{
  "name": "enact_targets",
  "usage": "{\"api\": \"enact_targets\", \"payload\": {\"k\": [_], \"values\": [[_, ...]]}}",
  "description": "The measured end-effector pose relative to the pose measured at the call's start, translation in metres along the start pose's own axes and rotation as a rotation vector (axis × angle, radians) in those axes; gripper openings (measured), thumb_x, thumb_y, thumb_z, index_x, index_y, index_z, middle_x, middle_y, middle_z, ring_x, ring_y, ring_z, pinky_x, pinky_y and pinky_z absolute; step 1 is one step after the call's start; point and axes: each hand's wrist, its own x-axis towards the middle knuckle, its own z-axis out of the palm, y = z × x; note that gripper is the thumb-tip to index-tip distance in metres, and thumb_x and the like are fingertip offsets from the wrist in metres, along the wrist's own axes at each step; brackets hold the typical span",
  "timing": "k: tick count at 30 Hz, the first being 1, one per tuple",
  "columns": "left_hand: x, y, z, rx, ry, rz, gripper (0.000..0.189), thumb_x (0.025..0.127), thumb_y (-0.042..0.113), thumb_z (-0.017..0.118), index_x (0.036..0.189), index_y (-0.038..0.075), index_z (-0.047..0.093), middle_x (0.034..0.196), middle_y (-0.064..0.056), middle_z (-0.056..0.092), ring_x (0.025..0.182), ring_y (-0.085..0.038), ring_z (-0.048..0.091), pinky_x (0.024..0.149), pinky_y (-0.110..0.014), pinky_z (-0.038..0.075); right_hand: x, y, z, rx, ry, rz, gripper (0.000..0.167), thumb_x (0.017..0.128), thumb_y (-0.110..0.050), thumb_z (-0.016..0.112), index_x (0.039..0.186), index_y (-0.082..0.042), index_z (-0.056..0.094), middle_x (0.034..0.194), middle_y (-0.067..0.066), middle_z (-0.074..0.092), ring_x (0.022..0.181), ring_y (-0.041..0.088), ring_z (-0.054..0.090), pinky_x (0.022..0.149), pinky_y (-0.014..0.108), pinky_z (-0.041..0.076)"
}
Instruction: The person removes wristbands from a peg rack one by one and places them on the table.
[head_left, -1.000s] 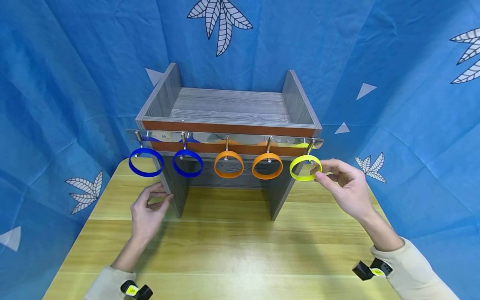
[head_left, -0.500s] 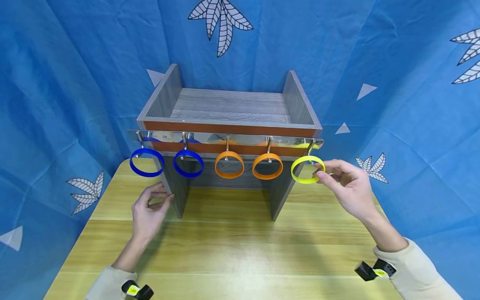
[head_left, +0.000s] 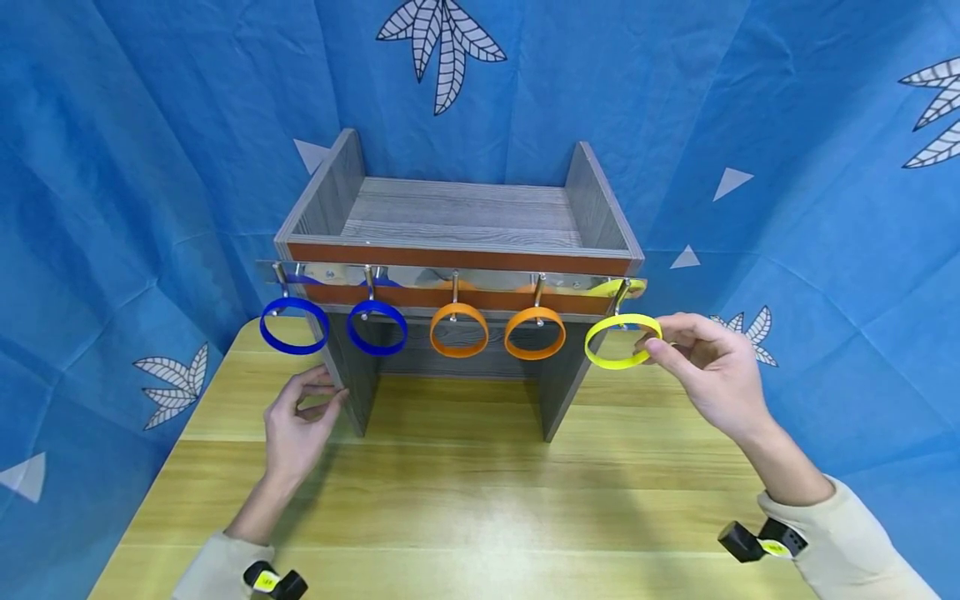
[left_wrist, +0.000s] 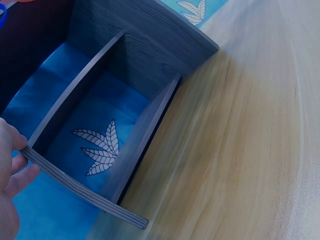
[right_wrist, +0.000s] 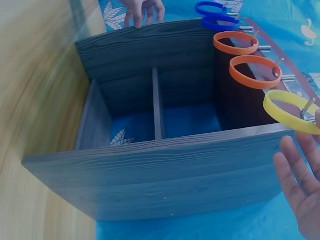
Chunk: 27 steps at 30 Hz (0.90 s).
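Two hands of mine at a grey shelf unit [head_left: 465, 200] on the wood table [head_left: 480, 500]. R hand [head_left: 716, 371] pinches the outer edge of the yellow ring [head_left: 617, 364] btwn thumb & fingers, so the ring sits just L of my R fingertips, at the far-R hook [head_left: 621, 293]; in the R wrist view the hook's end shows inside the loop. L hand [head_left: 296, 429] is well apart from the ring, low at the other end of the unit, thumb & fingers narrow on the front edge of the L side panel [head_left: 354, 404]. Btwn my hands, approx. level w/ the ring, 2 orange rings [head_left: 459, 352] hang on the mid hooks, then 2 blue rings [head_left: 377, 351] on the L hooks, above my L hand. All 5 hooks stick out from a shiny rail [head_left: 420, 275] across the unit's front. Blue curtain [head_left: 637, 108] behind.
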Motion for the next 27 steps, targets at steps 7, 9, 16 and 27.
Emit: {"api": "enact_targets", "payload": {"k": [7,9,16,27], "values": [[0.0,0.0,0.0,0.004,0.0,0.016,0.042,0.08,-0.018,0.077,0.12,-0.005,0.071,0.105,0.022,0.067,0.088,0.009,0.069,0.072,-0.007,0.062,0.001,-0.01,-0.005,-0.013,-0.038,-0.003,0.021,0.097,0.014,0.063,0.116,0.009,0.072,0.101,-0.006,0.081,0.088,0.004,0.077,0.077,0.014,0.066],[0.0,0.0,0.0,0.003,0.001,0.017,0.043,0.08,-0.019,0.077,0.119,-0.005,0.071,0.105,0.022,0.067,0.088,0.009,0.069,0.072,-0.007,0.062,0.001,-0.013,-0.006,-0.008,-0.038,-0.006,0.02,0.097,0.013,0.064,0.115,0.011,0.071,0.1,-0.006,0.081,0.088,0.004,0.077,0.078,0.015,0.066],[0.0,0.0,0.0,0.001,-0.001,0.007,0.042,0.081,-0.019,0.076,0.12,-0.005,0.07,0.105,0.023,0.067,0.088,0.011,0.068,0.072,-0.006,0.061,-0.006,-0.017,-0.011,-0.003,-0.039,0.008,0.023,0.096,0.016,0.062,0.115,0.008,0.073,0.1,-0.005,0.081,0.088,0.005,0.077,0.079,0.014,0.066],[0.0,0.0,0.001,0.008,0.006,0.012,0.042,0.08,-0.019,0.076,0.119,-0.006,0.07,0.103,0.018,0.068,0.087,0.012,0.067,0.071,-0.006,0.061,-0.024,-0.016,-0.021,0.037,-0.079,0.039,0.031,0.096,0.021,0.058,0.116,0.004,0.073,0.103,-0.003,0.081,0.092,0.006,0.077,0.08,0.016,0.066]]}}
